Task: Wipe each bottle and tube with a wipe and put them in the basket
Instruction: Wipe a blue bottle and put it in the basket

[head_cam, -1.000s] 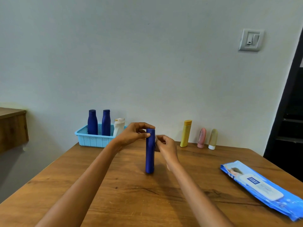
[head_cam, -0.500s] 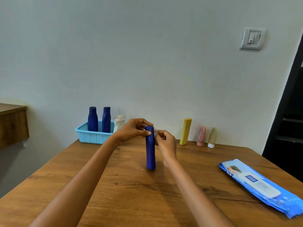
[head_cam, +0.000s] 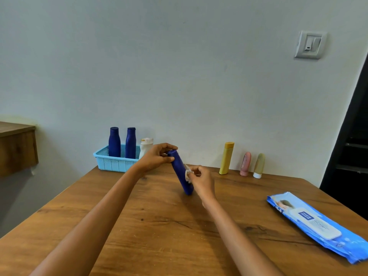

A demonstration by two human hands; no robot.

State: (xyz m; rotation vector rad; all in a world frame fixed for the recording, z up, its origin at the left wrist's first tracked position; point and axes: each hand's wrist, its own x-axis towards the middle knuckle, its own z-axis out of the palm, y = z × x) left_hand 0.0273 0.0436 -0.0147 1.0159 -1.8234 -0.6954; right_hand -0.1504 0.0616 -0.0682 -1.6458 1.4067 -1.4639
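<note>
Left grip: my left hand (head_cam: 157, 158) pinches the top of the blue tube (head_cam: 180, 172) between thumb and curled fingers, holding it tilted with its top leaning left.
Right grip: my right hand (head_cam: 200, 181) pinches a small wad of wipe (head_cam: 187, 173) and presses it against the tube's right side, about halfway down.
Where the tube is: mid-worktop (head_cam: 159, 226), its foot touching or just above the wood; I cannot tell which.
Risk, slip: I hold the tube only at its top, so a hard stroke of the wipe could swing the foot out and drop it flat.
Risk, missed spots: the wad is small and covers only one side; the far face and the part under my left fingers could go unwiped unless I turn the tube.
Risk, basket: the light blue basket (head_cam: 117, 162) at far left already holds two dark blue bottles (head_cam: 114, 142) and a white bottle (head_cam: 146, 147), all standing. Setting the tube in carelessly could tip them.
Still waiting: the yellow bottle (head_cam: 226, 158), pink tube (head_cam: 246, 163) and beige tube (head_cam: 258, 165) stand by the far wall; a wide reach could knock them.
Wipes: the pack (head_cam: 318, 224) lies near right, well apart from my hands.
</note>
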